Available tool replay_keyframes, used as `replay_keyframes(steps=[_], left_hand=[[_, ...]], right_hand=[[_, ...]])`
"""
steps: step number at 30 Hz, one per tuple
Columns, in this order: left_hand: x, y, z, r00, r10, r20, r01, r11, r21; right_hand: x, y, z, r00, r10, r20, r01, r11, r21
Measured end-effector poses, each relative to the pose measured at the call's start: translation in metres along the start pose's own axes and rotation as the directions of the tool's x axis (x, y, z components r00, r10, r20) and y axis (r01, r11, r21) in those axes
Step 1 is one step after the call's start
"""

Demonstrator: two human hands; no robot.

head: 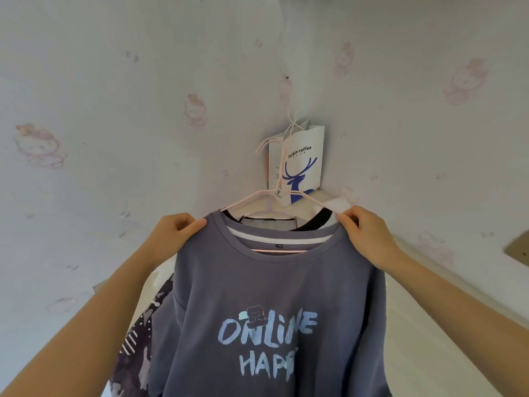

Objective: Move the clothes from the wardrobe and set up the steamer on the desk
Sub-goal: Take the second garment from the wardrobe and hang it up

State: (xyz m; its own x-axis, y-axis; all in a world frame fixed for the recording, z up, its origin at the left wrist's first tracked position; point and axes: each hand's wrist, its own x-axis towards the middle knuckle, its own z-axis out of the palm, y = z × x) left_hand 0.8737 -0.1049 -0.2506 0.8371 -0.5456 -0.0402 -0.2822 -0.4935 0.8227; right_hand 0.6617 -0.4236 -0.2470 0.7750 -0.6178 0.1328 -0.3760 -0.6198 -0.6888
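**A:** Where is the clothing right now?

**B:** Closest to the camera, a blue-grey T-shirt (272, 287) hangs face-on, held up by both shoulders. The left grip (176, 233) pinches the left shoulder seam between thumb and curled fingers. The right grip (365, 236) pinches the other shoulder the same way. Neither one is loose.

**A:** Anything else there?

**B:** A dark patterned garment (140, 333) hangs just behind the shirt on the left. Behind the collar a black garment (317, 220) sits on a pink hanger (252, 197). A second pink bar shows inside the shirt's own neck.

**A:** And further back?

**B:** The hanger hooks reach up beside a white paper bag (305, 161), which hangs from a thin cord (289, 116) in the corner of a wall (114, 110) papered with cartoon figures.

**A:** So how far along is the task?

**B:** My guess is early to middle. At least one shirt is in hand and apparently being hung or straightened here. No wardrobe, steamer or bench is in view, so I can't tell how many clothes remain. The steamer set-up looks not yet begun.
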Motion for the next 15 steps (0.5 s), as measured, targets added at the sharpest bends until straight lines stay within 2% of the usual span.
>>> replay_keyframes(steps=[10, 15], left_hand=[[0.084, -0.077, 0.03, 0.998, -0.04, 0.058, 0.026, 0.974, 0.225], [0.13, -0.113, 0.048, 0.991, -0.097, 0.092, 0.063, 0.947, 0.314]], right_hand=[[0.067, 0.047, 0.06, 0.987, 0.13, 0.095, -0.122, 0.989, -0.083], [0.11, 0.064, 0.093, 0.963, 0.186, 0.194, -0.161, 0.977, -0.14]])
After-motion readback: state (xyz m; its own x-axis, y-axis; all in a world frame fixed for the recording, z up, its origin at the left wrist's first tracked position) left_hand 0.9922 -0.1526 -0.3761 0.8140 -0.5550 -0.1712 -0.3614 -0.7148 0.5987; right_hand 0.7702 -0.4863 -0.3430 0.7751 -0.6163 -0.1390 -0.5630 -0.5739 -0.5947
